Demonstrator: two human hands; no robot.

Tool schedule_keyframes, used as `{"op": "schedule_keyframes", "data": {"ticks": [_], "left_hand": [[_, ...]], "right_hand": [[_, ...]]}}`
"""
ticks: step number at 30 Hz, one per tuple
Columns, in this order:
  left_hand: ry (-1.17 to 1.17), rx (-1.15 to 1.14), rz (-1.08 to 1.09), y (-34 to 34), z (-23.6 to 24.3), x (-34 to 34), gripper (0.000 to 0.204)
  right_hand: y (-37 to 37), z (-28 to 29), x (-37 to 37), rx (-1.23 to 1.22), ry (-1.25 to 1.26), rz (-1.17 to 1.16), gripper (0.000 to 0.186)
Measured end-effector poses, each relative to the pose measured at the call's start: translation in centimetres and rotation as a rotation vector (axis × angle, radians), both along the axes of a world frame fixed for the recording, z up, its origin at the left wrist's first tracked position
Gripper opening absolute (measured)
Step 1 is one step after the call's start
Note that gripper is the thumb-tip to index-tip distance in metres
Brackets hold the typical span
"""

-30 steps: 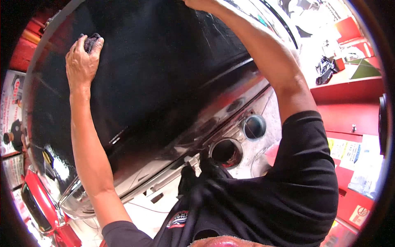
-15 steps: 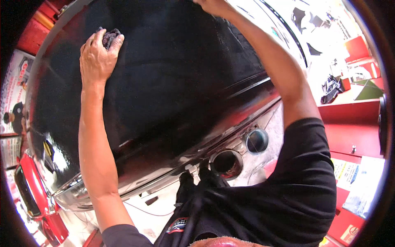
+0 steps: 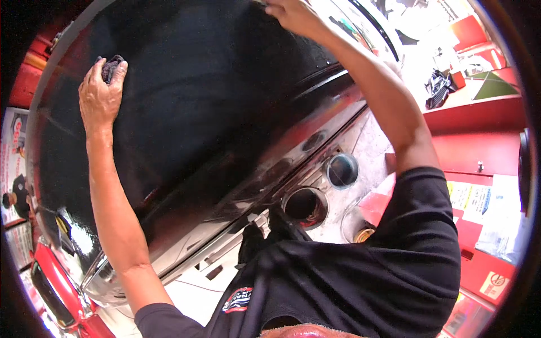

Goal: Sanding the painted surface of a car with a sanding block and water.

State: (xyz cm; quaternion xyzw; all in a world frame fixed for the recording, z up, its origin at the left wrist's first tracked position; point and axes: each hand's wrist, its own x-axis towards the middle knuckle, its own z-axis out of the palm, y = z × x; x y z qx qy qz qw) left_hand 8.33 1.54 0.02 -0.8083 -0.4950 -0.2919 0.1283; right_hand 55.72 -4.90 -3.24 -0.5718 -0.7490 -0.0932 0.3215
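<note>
A large, glossy black car panel [image 3: 186, 124] fills the upper left and middle of the head view. My left hand [image 3: 101, 93] is closed on a dark, crumpled cloth [image 3: 114, 66] against the panel's left part. My right hand [image 3: 290, 16] reaches to the far upper part of the panel at the top edge of the view, fingers curled; whatever is in it is too small and cut off to make out. Below the panel's lower edge are two round open cylinders [image 3: 304, 205], [image 3: 342, 170] near my feet.
At right is a red cabinet [image 3: 468, 146] with papers [image 3: 501, 219], a dark crumpled bundle [image 3: 439, 90] and a green triangular piece [image 3: 489, 84] on or around it. At far left are a red vehicle [image 3: 53, 281] and a small figure of a person in dark clothing [image 3: 20, 194].
My left hand with the cloth went up and rightward, then back down and left. My right hand now shows slightly lower and further into view. The whole view has shifted a little.
</note>
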Motion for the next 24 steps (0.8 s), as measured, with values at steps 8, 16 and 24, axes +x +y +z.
{"op": "schedule_keyframes", "data": {"ticks": [8, 16, 24], "left_hand": [[0.059, -0.003, 0.073, -0.7, -1.0, -4.5, 0.069], [-0.041, -0.021, -0.051, 0.4, -0.8, 1.7, 0.069], [0.027, 0.078, 0.023, -0.8, -1.2, -3.3, 0.057]], "right_hand": [[-16.4, 2.5, -15.2, -0.059, -0.082, 0.14, 0.033], [0.9, 0.5, 1.8, -0.025, 0.097, -0.067, 0.031], [-16.1, 2.6, -14.0, -0.025, -0.084, 0.252, 0.039]]}}
